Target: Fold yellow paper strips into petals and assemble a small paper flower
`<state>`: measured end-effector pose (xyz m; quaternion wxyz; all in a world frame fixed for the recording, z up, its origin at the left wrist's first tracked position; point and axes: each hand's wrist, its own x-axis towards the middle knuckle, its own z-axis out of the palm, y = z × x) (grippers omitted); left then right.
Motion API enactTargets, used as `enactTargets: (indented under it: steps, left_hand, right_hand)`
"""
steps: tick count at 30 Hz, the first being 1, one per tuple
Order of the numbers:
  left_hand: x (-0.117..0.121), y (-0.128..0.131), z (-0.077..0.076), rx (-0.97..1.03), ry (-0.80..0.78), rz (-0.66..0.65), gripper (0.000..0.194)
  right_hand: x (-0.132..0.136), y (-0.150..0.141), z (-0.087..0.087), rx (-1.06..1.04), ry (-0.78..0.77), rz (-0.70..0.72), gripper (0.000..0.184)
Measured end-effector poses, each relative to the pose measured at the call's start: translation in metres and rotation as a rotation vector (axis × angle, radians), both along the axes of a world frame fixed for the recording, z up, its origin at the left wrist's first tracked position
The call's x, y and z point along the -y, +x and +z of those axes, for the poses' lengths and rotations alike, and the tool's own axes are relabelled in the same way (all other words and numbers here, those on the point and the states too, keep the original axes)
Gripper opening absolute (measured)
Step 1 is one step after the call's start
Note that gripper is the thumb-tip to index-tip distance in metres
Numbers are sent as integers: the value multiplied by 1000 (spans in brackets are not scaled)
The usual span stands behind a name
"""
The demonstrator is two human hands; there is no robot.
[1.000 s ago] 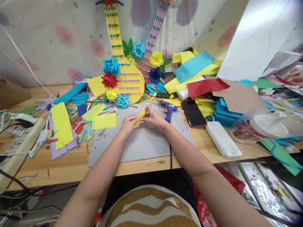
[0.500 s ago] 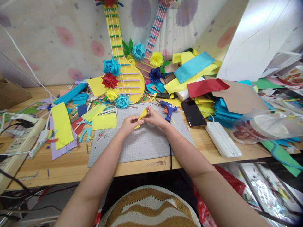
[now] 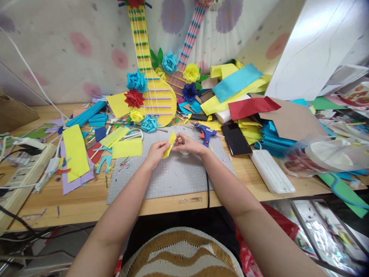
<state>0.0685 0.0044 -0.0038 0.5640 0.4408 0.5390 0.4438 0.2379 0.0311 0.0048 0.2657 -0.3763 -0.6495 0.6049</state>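
A small folded piece of yellow paper (image 3: 169, 145) stands tilted above the grey cutting mat (image 3: 173, 173). My left hand (image 3: 157, 152) pinches it by its left side, thumb and fingers closed. Curled and closed, my right hand (image 3: 186, 144) has its fingertips at the paper's right edge; their exact grip is partly hidden. A blue glue gun (image 3: 205, 134) lies on the mat just beyond my right hand. To the left of my hands, a cut yellow sheet (image 3: 127, 148) lies beside white-handled scissors (image 3: 135, 134).
Paper-decorated yellow (image 3: 160, 98) and pink (image 3: 188, 42) guitars lean at the back. On the right are a black phone (image 3: 236, 139), a white power strip (image 3: 272, 170) and stacked coloured paper (image 3: 238, 82). Another power strip (image 3: 25, 169) and scraps lie left.
The yellow paper has turned more upright and shows a broader face. My right fingers have shifted slightly left and down along its edge; my left hand keeps its hold.
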Motion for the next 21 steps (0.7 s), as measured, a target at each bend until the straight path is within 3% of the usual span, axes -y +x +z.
enactTargets:
  steps: [8,21]
  left_hand:
    - [3,1,10,139,-127,-34,37]
    - [3,-2,10,302,-111,-52,28]
  right_hand:
    - [0,-2,1,-77,-17,8,28]
    - [-2,1,-6,-94,-18,11,28]
